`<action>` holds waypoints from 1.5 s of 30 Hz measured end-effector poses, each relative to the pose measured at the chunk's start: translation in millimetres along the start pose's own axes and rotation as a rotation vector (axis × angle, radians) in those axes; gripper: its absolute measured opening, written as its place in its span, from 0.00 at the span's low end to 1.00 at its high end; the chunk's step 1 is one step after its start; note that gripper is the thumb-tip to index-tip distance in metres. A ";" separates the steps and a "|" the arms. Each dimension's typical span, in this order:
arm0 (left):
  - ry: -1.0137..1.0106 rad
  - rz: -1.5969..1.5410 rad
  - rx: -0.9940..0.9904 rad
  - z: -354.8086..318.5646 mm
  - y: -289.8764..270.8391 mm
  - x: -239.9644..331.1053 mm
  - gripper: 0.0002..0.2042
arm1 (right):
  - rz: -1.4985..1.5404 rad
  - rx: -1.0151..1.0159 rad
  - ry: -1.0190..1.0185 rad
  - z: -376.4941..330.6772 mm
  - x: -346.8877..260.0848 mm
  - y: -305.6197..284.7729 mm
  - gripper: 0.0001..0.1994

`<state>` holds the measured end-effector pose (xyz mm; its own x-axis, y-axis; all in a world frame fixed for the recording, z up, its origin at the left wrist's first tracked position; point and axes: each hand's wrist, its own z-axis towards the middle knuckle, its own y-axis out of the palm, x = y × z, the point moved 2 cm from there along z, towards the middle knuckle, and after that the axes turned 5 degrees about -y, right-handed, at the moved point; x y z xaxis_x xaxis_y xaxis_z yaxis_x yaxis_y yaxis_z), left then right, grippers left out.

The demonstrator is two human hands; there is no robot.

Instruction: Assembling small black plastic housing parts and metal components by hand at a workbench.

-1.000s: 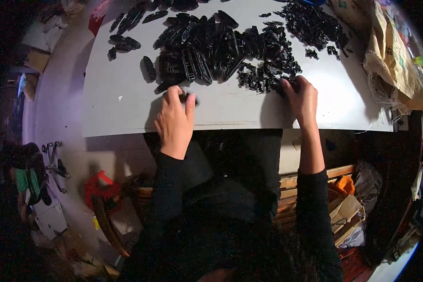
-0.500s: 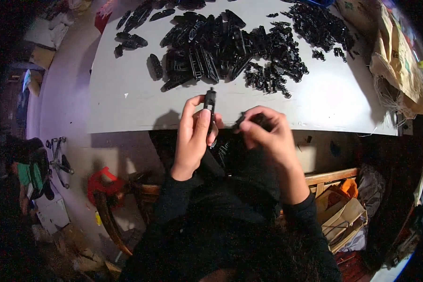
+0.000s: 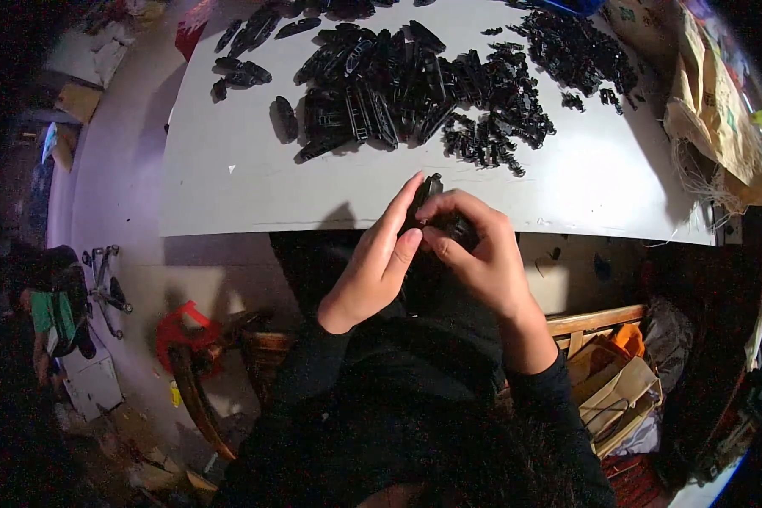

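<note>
My left hand (image 3: 371, 273) is closed around a long black plastic part (image 3: 433, 183), just over the table's front edge. Its fingers lie along the left side and its thumb is on the near end. Against the same part, my right hand (image 3: 491, 262) pinches with thumb and forefinger; the small black piece it carried is mostly hidden there. Dark bits (image 3: 459, 227) show inside the curl of the right hand. Beyond my hands lie a heap of long black plastic parts (image 3: 356, 114) and a heap of small black pieces (image 3: 487, 140).
The white table (image 3: 229, 199) has another pile of small black pieces (image 3: 576, 59) at the far right. A woven sack (image 3: 707, 110) hangs by the right edge. Below are a wooden chair (image 3: 597, 318), a red plastic object (image 3: 182, 334) and a carton (image 3: 622, 402).
My left hand has moved right and tilted the long part. My right hand has brought its small piece against it, so the hands now meet.
</note>
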<state>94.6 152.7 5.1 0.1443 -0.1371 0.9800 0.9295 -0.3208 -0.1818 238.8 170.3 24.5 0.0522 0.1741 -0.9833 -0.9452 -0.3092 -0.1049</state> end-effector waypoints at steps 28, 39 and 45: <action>-0.224 0.944 0.567 28.0 -78.0 -56.3 0.10 | -0.943 0.156 -0.079 16.6 73.8 -99.6 0.08; -0.279 -0.311 0.381 -5.9 -38.2 -30.5 0.17 | 0.430 0.203 0.349 -18.2 48.2 -63.1 0.05; -0.299 -0.541 0.175 0.1 -3.0 -9.3 0.17 | 0.444 0.177 0.368 -26.9 26.5 -28.3 0.04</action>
<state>90.4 155.1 -3.5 -0.2952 0.2771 0.9144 0.9356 -0.1103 0.3355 275.6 158.4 -2.6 -0.2813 -0.2803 -0.9178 -0.9399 -0.1124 0.3224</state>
